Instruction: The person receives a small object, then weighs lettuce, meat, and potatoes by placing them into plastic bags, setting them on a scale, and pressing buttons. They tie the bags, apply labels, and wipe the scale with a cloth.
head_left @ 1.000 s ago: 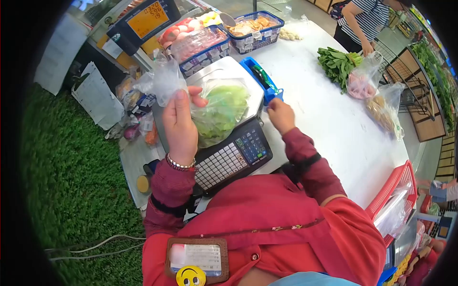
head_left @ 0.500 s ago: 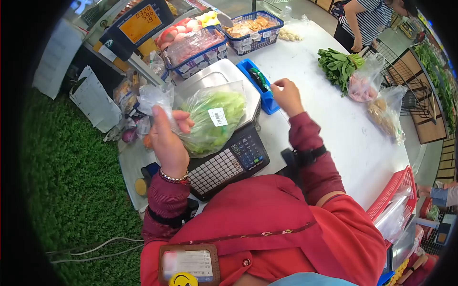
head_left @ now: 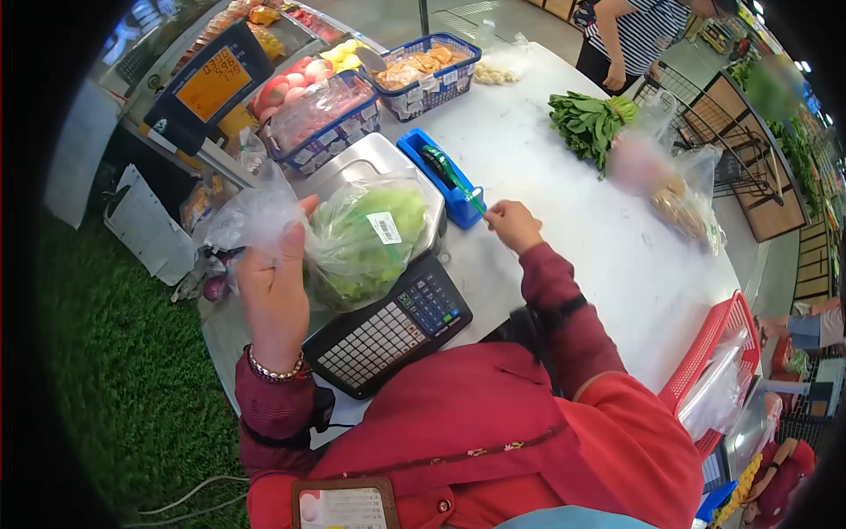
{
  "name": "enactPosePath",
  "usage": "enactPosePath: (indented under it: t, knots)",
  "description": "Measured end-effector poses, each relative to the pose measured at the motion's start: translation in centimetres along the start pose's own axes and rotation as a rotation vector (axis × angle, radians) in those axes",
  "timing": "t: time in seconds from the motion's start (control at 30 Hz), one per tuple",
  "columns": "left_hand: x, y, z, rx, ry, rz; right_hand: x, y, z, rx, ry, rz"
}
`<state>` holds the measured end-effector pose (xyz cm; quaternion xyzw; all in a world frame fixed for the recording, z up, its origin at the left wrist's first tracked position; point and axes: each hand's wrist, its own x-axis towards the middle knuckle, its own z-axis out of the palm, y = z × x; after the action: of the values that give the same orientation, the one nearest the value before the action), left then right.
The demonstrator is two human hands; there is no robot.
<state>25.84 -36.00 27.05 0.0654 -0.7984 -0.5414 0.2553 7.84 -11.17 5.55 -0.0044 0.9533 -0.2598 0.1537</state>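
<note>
My left hand [head_left: 275, 295] grips the gathered neck of a clear plastic bag. Inside that bag [head_left: 366, 238] is light green leafy lettuce, and a white barcode label is stuck on its side. It rests on the metal plate of a weighing scale [head_left: 357, 163], above the keypad. To the right stands a blue tape dispenser [head_left: 451, 189] with a green roll. A strip of green tape [head_left: 476, 205] stretches from the dispenser's front end to my right hand [head_left: 514, 226], whose thumb and fingers are pinched on it.
Behind the scale sit blue baskets [head_left: 423, 84] of packed goods and a lit display [head_left: 211, 84]. Leafy greens [head_left: 590, 123] and bagged items [head_left: 692, 198] lie on the white table's right side. A red basket [head_left: 709, 353] stands near right. Beyond the table is a person in stripes [head_left: 639, 40].
My right hand has moved to the dispenser's front end, and a green tape strip now shows between them. My left fingers have closed further round the bag's neck. The view has shifted.
</note>
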Motion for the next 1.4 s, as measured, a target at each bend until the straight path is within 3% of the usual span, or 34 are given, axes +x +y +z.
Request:
enactPosePath:
  t: [0.07,0.1,0.2,0.27,0.33,0.43,0.53,0.57,0.7,0.87,0.97,1.07,1.1,1.2,1.33,1.4]
  knots:
    - [0.2,0.0,-0.3,-0.009,0.003,-0.027,2.8,2.3,2.7,-0.513,0.243,0.036]
    - [0.5,0.0,-0.5,-0.067,0.008,-0.084,2.1,2.2,1.5,-0.573,0.260,0.031]
    - [0.4,-0.7,-1.1,-0.254,0.035,-0.266,0.4,-1.7,-4.0,0.010,0.050,-0.358]
    - [1.2,-0.9,-1.0,-0.428,-0.018,-0.330,-4.3,-8.8,-9.6,0.437,-0.130,-0.816]
    - [1.4,-0.8,-0.9,-0.493,-0.074,-0.390,-8.9,-14.4,-12.6,0.557,-0.136,-1.115]
    - [0.9,0.4,-0.2,-0.530,-0.064,-0.375,-12.1,-19.7,-13.3,0.128,0.075,-1.364]
    - [0.5,-0.1,-1.1,-0.546,0.019,-0.334,-13.3,-21.7,-9.9,0.226,0.671,-1.238]
    - [0.2,-0.3,-1.3,-0.554,0.041,-0.329,-13.9,-21.3,-10.1,0.202,0.720,-1.198]
    - [-0.4,0.4,-1.0,-0.516,0.015,-0.216,-16.3,-21.0,-8.6,0.145,0.416,-1.112]
    - [0.6,0.4,-2.5,0.084,0.010,-0.012,-16.4,-20.7,-7.8,0.195,0.528,-1.171]
    - [0.7,0.2,-2.7,-0.098,0.014,-0.138,-18.4,-20.4,-7.7,0.347,0.477,-1.133]
    - [0.2,0.7,-2.2,-0.262,0.004,-0.184,-18.9,-21.0,-6.4,0.124,0.639,-1.184]
    - [0.0,0.9,-2.2,-0.304,0.009,-0.211,-18.3,-21.0,-5.9,0.191,0.729,-1.235]
    - [-0.6,1.1,-2.0,-0.391,0.027,-0.217,-16.9,-20.4,-5.8,0.569,0.536,-1.150]
    - [-1.1,0.5,-1.3,-0.330,0.052,-0.092,-15.8,-20.8,-6.1,1.068,-0.061,-0.865]
    - [-0.9,0.6,-1.7,-0.256,0.056,-0.060,-15.8,-20.3,-6.9,1.022,-0.015,-0.839]
